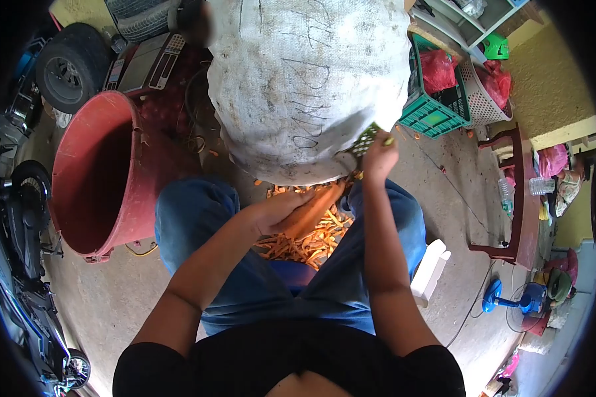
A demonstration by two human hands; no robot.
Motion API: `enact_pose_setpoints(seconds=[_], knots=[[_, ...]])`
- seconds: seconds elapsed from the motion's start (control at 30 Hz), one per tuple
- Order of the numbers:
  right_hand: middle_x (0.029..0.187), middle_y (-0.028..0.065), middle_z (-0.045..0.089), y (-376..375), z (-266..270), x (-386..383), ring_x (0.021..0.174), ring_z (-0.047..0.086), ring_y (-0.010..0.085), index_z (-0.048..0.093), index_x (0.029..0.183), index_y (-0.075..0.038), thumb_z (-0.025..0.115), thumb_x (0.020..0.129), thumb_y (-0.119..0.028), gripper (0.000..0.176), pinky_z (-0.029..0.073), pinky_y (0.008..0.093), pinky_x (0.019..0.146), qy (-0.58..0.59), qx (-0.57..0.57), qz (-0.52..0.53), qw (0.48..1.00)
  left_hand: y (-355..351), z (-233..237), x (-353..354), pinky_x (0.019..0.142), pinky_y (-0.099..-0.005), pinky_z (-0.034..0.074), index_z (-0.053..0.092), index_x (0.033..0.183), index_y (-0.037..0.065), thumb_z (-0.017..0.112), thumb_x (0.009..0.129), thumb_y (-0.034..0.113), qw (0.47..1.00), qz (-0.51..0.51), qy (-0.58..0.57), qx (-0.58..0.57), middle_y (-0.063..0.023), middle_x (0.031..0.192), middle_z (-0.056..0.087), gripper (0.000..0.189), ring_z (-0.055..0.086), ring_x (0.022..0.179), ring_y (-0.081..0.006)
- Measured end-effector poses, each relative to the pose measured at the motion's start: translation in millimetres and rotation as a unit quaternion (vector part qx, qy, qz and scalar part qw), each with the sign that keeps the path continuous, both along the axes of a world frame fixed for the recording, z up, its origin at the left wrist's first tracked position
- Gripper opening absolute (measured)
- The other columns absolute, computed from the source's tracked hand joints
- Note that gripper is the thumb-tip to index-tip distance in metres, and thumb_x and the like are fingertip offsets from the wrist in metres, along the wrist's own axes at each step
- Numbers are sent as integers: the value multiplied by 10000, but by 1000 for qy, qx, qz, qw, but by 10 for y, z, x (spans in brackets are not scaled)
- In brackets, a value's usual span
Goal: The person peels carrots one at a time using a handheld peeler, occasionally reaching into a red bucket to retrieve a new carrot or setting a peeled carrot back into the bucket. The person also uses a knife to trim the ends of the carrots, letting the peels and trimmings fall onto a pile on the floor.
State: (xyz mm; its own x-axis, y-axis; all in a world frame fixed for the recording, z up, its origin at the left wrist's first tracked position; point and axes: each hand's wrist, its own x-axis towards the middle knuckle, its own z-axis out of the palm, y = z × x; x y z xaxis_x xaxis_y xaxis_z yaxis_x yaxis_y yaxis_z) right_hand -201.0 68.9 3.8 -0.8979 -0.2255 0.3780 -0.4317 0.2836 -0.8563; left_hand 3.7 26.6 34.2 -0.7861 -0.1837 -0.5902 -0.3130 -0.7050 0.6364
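Note:
My left hand [281, 210] is closed around a thick, peeled-looking orange carrot [313, 210] held at a slant between my knees. Raised up and to the right of it, my right hand [381, 157] grips a green tool full of holes [364, 141], whose exact kind I cannot make out. This tool is in front of the lower right side of a big white woven sack [311, 86] with handwriting on it. Below the carrot, a heap of orange peel strips [304, 246] lies between my legs.
To the left stands a large red tub [93, 175], with a scale [146, 63] and a tire [69, 68] behind it. At the right are a green crate [437, 109], a reddish-brown wooden frame [524, 198], a white box [430, 271] and a blue fan [510, 301]. A motorcycle [20, 278] borders the far left.

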Motion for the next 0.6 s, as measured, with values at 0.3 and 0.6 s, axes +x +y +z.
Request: enact_pose_setpoints(seconds=[0.3,0.6], knots=[[573,133,523,34,267,821,490,501,205,512,775,22,458,828,-172,208,394,308,482,-107,-13,203,973,-149,-441,-104,529,-279,417,465,893,61,299,864,341,977,42,129,166,-61,743,518,327,500,627,-159],[580,204,514,-27,157,818,536,526,331,504,758,32,485,804,-170,209,399,359,505,-47,26,183,982,-124,-201,-155,521,-289,443,443,984,45,235,890,320,991,87,32,98,-72,775,530,358,521,585,-174]])
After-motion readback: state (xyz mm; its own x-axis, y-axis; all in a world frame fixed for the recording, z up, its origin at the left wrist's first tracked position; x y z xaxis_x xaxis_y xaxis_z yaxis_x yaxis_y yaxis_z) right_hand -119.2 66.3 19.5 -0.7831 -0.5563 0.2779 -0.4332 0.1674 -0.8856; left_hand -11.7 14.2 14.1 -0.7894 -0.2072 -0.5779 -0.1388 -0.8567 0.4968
